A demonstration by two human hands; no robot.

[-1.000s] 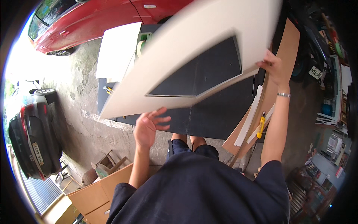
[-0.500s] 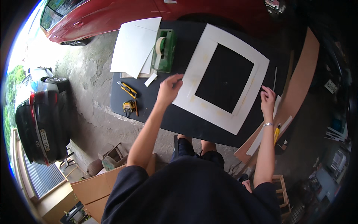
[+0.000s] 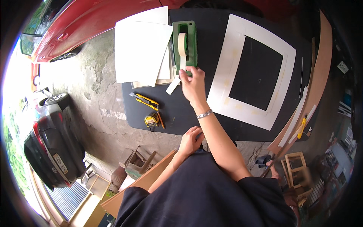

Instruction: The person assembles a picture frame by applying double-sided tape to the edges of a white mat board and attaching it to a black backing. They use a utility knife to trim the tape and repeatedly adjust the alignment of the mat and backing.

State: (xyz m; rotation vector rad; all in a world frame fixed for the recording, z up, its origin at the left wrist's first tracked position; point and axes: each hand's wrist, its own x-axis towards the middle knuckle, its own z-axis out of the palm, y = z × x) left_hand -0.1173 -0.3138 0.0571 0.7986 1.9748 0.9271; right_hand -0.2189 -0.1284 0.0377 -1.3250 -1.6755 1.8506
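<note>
head view: the right hand (image 3: 193, 81) is at the near end of the green tape dispenser (image 3: 192, 51), which lies on the dark bench (image 3: 177, 109) between the white sheets (image 3: 141, 45) and the white frame (image 3: 223, 81), its fingers bent around the tape strip (image 3: 183, 62), though whether they pinch it cannot be told. the left hand (image 3: 191, 140) is by the bench's near edge, fingers loosely curled, grip unclear behind the right forearm. judged: dispenser stiff, moderately heavy, best held by its sides; tape light, limp, probably sticky, best taken at its free end.
</note>
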